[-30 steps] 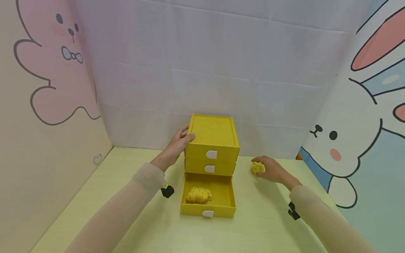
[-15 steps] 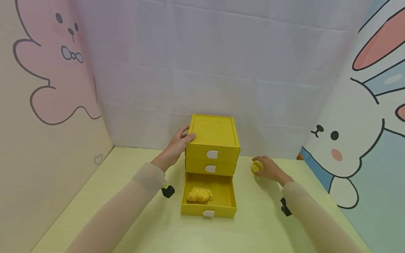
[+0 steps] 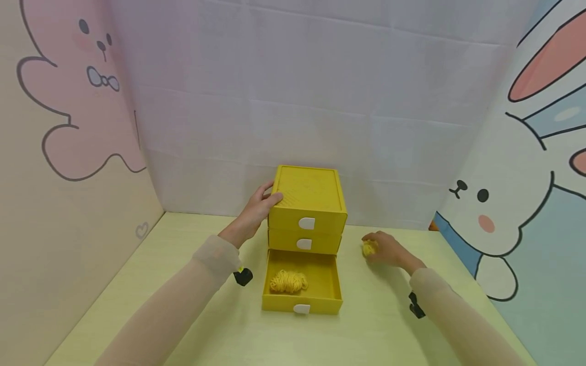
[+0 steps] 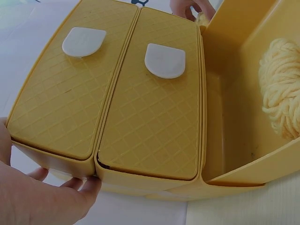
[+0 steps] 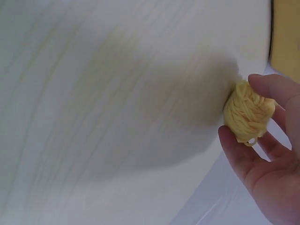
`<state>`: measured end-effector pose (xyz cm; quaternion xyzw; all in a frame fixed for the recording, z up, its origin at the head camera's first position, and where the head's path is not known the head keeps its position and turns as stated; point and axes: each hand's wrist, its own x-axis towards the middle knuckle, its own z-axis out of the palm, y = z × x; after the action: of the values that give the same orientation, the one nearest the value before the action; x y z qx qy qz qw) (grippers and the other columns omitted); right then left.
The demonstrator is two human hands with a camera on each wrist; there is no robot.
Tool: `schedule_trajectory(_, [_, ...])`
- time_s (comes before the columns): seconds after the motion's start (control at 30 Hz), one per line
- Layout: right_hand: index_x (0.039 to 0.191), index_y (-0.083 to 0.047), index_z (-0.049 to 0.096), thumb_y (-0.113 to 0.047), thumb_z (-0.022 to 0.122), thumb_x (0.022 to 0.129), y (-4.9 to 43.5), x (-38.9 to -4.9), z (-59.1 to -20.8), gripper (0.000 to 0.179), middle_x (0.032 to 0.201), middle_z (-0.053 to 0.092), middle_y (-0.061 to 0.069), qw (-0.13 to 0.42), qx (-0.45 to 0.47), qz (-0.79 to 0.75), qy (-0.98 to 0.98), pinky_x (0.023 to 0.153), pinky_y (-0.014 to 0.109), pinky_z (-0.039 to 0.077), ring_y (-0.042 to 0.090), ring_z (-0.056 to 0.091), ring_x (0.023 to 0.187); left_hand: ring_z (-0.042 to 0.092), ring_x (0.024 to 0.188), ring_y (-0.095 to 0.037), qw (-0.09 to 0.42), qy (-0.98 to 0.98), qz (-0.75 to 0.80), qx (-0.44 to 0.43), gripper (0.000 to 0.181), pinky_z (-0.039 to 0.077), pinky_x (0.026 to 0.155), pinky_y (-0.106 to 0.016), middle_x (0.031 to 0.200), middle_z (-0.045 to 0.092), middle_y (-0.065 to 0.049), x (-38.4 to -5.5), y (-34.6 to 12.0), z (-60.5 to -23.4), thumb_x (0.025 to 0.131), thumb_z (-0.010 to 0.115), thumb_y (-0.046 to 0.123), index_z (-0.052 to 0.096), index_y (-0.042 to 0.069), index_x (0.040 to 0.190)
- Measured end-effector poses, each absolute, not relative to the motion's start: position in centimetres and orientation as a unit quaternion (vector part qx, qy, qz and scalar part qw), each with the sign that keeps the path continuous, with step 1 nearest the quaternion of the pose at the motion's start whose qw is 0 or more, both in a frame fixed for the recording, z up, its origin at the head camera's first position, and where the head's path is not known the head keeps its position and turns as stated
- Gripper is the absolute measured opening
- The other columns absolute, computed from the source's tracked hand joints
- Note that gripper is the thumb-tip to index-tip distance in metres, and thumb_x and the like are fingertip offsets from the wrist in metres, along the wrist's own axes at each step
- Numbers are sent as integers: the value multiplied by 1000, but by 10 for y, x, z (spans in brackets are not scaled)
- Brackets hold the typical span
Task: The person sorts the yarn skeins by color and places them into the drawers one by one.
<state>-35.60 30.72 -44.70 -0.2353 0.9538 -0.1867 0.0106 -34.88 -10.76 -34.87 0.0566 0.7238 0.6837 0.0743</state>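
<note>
The right hand (image 3: 386, 249) pinches a small yellow yarn ball (image 3: 369, 248) between curled fingers just above the bench (image 3: 183, 305), while the left hand (image 3: 256, 211) grips the yellow drawer cabinet (image 3: 309, 203).

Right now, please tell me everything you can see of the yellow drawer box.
The drawer box is yellow, plastic-looking, with a fine grid pattern on top and fronts. It has three stacked drawers, each with a white tab handle. The two upper drawers are closed; the bottom drawer is pulled out and holds a yarn bundle. The box stands upright on the table near the back wall. The left hand holds its upper left edge.
</note>
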Motion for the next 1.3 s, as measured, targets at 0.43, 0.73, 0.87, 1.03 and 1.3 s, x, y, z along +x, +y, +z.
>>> schedule_trajectory(0.43, [131,-1,69,-13,83,88,292,-325,-428,47,122,69,16,17,-288,-195,938,101,60,53,35,64,111,52,140,-36,73,721,686,64,71,37,122,-54,169,32,-13,-347,-108,-346,110,58,38,22,27,170])
schedule_trajectory(0.73, [132,-4,69,-16,84,89,262,-294,-399,47,123,68,8,36,-328,-204,922,98,51,55,25,63,109,51,141,-37,73,722,685,65,72,36,122,-55,169,31,-14,-349,-110,-348,110,58,39,22,28,171])
schedule_trajectory(0.87, [134,-8,69,-17,83,90,245,-283,-391,47,125,68,5,50,-342,-202,916,97,48,55,22,61,110,51,141,-37,75,722,685,63,72,36,122,-55,170,31,-14,-348,-110,-348,110,58,39,22,28,171])
schedule_trajectory(1.03, [138,-11,68,-19,81,92,227,-274,-387,48,129,66,4,65,-361,-202,908,99,48,55,24,62,116,51,141,-37,74,719,688,64,71,36,122,-55,169,32,-14,-348,-109,-348,110,58,38,22,27,171])
schedule_trajectory(1.3, [137,-8,68,-16,80,93,200,-270,-386,46,133,66,5,56,-404,-197,892,104,48,54,25,62,121,52,140,-36,71,719,689,64,70,38,122,-54,168,33,-14,-346,-108,-348,110,58,37,23,27,170])
